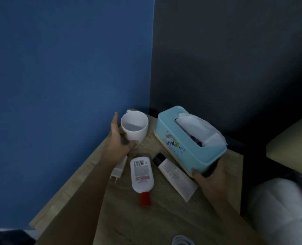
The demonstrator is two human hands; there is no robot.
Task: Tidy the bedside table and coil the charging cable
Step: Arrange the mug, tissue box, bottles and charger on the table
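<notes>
Head view: left hand [119, 140] fingers wrap the white mug [134, 125] at the counter's [129, 223] back corner; right hand [209, 175] grips the tissue box [185, 138]; tidying underway; coiling the cable [181, 240], at the near edge, likely follows.

A light wood-grain bedside table [164, 220] fills the corner where a blue wall meets a dark one. On its top, a white mug [135, 127] stands upright near the back corner. A pale blue tissue box [187, 144] sits tilted toward the right edge; whether its near end touches the top cannot be told. Between them, nearer the front, a white bottle [141, 174] with a red cap lies flat, a white tube [175, 175] with a black cap just beside it. A white charger plug [118, 169] lies left of the bottle. A coil of white cable [182, 240] shows at the front edge.
</notes>
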